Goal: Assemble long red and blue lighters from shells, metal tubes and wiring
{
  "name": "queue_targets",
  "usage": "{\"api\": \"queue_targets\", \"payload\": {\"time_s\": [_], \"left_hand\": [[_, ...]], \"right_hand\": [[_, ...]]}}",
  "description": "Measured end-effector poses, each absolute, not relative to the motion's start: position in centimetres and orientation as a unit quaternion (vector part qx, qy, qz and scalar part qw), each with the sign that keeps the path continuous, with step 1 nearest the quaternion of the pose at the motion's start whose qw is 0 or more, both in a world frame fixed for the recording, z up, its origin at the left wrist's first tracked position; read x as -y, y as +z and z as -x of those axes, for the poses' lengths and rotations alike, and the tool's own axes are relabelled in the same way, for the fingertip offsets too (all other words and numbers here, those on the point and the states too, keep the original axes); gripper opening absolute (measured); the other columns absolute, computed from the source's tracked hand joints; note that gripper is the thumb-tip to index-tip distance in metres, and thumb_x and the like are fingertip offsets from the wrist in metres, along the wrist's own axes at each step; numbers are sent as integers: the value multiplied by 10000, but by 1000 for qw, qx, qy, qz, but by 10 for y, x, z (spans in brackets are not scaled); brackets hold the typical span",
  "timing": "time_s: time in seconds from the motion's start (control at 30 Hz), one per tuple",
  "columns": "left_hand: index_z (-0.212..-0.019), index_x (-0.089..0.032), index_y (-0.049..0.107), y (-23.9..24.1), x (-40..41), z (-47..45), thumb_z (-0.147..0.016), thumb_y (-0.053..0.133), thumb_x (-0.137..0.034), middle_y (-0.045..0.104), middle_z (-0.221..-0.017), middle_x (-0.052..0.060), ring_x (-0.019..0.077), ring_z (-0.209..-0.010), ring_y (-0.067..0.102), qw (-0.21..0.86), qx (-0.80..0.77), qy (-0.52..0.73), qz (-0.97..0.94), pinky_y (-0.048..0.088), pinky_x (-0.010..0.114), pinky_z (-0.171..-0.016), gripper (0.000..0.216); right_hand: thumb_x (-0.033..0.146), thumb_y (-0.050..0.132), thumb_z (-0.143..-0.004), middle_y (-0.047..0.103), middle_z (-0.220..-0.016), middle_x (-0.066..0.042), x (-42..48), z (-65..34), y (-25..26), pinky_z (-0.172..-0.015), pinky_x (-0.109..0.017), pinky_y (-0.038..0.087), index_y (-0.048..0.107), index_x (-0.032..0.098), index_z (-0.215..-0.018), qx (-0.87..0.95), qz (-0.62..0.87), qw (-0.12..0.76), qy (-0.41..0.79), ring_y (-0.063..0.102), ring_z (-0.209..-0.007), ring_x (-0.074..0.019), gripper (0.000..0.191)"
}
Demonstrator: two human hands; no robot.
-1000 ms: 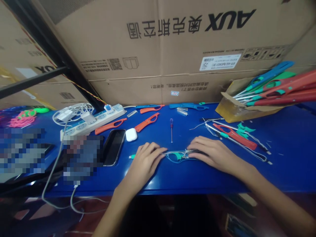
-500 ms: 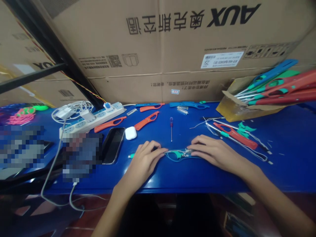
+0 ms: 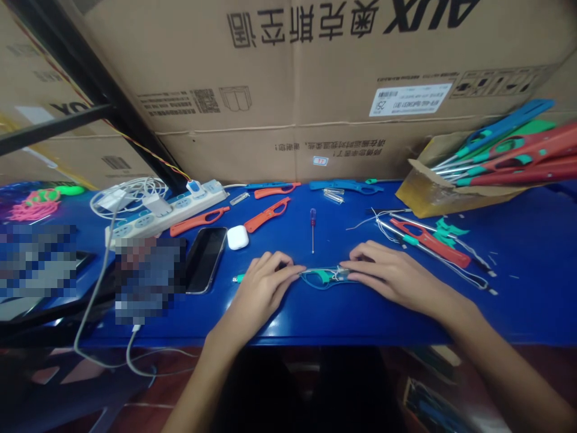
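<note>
Between my hands a partly assembled long-reach lighter (image 3: 323, 277) lies flat, with a blue casing, green trigger and thin white wires exposed. My left hand (image 3: 265, 284) grips its left part with thumb and fingers, and a green end sticks out past the knuckles. With fingers pressed together, my right hand (image 3: 384, 270) holds the right part near the wires; the casing's end is hidden beneath it. A small screwdriver (image 3: 312, 231) with a purple-red handle lies just beyond the lighter. Right of it are a loose orange casing half (image 3: 430, 243) and metal tubes with wires (image 3: 421, 243).
A cardboard box (image 3: 421, 192) full of lighters stands at back right. Orange casing halves (image 3: 268, 214), blue casings (image 3: 345, 187), a white earphone case (image 3: 237, 237), a phone (image 3: 207, 260) and a power strip (image 3: 169, 210) lie left and behind. A large carton (image 3: 270, 129) walls off the back.
The camera view has shifted slightly, so the scene sits a little higher in the picture. Both hands keep nearly the same hold on the lighter.
</note>
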State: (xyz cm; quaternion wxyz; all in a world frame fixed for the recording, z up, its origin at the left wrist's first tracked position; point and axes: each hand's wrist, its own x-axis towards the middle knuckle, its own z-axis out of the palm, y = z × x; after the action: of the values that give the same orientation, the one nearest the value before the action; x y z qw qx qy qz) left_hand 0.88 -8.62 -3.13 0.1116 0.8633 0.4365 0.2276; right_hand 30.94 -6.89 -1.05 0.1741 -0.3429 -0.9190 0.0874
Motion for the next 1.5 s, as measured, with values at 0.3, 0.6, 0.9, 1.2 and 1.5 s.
{"api": "queue_targets", "payload": {"time_s": [0.3,0.6,0.9,1.2,1.5], "left_hand": [[-1223,-275,687,-28,86,-9,-1052,468,-281,632,-1081,50,192,-930,536,114,-434,227,-864,376,338,-772,278],[-1232,-281,687,-27,87,-10,-1050,472,-281,628,-1084,47,193,-928,532,116,-436,225,-864,387,340,-778,281],[-1222,-287,694,-28,86,-8,-1052,465,-291,636,-1080,51,194,-922,535,121,-432,231,-864,402,345,-785,285],[-1230,-285,692,-29,87,-9,-1054,463,-281,637,-1085,51,192,-929,530,118,-433,225,-865,385,336,-762,288],[-1240,-308,697,-28,87,-9,-1055,459,-291,644,-1072,48,191,-922,541,116,-438,230,-861,399,334,-765,302]], "right_hand": [[165,409,-1038,633,-1170,-92,67,-312,-11,-870,-390,514,629,303,-1366,935,304,153,96,574,-1025,-214,418],[174,413,-1038,629,-1179,-88,69,-313,-6,-888,-399,488,610,332,-1387,934,308,142,114,549,-1041,-222,430],[171,401,-1034,650,-1154,-91,72,-312,-5,-869,-393,493,667,306,-1318,935,316,131,91,575,-1000,-223,412],[58,408,-981,654,-1189,-93,72,-312,-11,-875,-393,484,626,299,-1357,942,308,131,17,577,-997,-228,497],[61,380,-987,677,-1156,-108,74,-310,-9,-847,-390,482,648,263,-1326,944,295,147,-22,588,-969,-227,477]]}}
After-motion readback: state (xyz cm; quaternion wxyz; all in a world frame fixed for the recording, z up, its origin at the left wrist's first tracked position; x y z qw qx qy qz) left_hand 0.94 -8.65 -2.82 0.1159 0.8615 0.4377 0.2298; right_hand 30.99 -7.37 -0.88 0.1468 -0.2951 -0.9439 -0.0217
